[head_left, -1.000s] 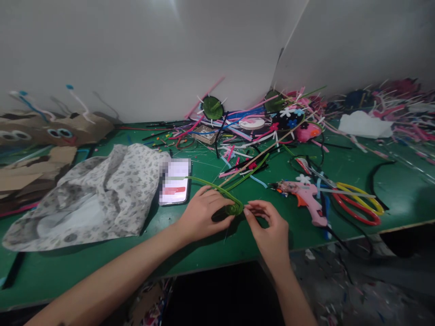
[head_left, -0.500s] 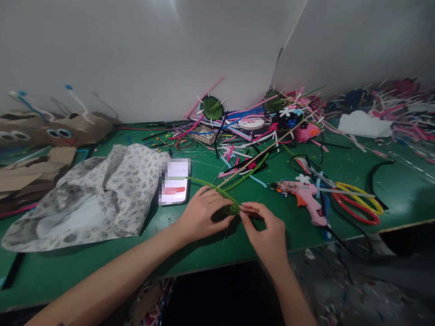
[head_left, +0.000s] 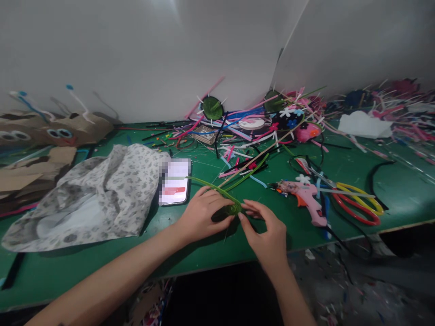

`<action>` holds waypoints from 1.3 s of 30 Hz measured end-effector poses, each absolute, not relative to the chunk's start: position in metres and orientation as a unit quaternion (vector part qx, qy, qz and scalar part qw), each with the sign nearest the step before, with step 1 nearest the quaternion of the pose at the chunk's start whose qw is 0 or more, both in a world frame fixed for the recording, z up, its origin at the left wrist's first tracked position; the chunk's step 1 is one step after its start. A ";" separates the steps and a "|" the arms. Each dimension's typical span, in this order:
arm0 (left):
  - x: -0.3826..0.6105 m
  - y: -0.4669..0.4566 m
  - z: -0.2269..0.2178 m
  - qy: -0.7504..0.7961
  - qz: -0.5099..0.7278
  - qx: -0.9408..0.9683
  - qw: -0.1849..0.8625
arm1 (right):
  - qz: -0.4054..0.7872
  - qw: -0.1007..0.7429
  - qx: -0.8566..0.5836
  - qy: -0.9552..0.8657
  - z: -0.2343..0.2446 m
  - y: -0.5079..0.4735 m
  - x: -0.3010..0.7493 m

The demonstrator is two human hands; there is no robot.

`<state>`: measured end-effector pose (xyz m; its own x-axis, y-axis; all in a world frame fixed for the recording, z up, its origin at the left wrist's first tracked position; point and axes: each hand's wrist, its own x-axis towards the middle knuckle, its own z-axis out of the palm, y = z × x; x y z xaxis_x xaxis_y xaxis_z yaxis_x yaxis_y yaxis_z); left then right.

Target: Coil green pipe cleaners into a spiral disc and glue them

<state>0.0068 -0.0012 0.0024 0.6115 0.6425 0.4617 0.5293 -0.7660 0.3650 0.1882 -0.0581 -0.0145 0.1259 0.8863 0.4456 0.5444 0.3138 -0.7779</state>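
A green pipe cleaner (head_left: 217, 189) lies on the green table (head_left: 84, 267), wound into a small coil (head_left: 234, 208) at its near end. My left hand (head_left: 204, 215) curls around the coil from the left, fingers pinched on it. From the right, my right hand (head_left: 267, 231) pinches the coil's edge with thumb and fingertips. The loose tail of the pipe cleaner runs back and left toward a phone (head_left: 174, 183).
A patterned grey cloth (head_left: 91, 199) lies at left beside brown paper-bag puppets (head_left: 41, 136). A pink glue gun (head_left: 306, 197) and red-and-yellow scissors (head_left: 356, 203) lie to the right. A heap of coloured pipe cleaners (head_left: 251, 127) fills the back by the white wall.
My right hand has slid a little left and closer to the coil, its fingers closing over the coil's edge. The left hand has stayed in place.
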 end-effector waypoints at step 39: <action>0.006 -0.002 0.003 0.329 0.303 0.887 0.109 | 0.288 0.464 -0.584 -0.601 -0.011 -0.046 0.191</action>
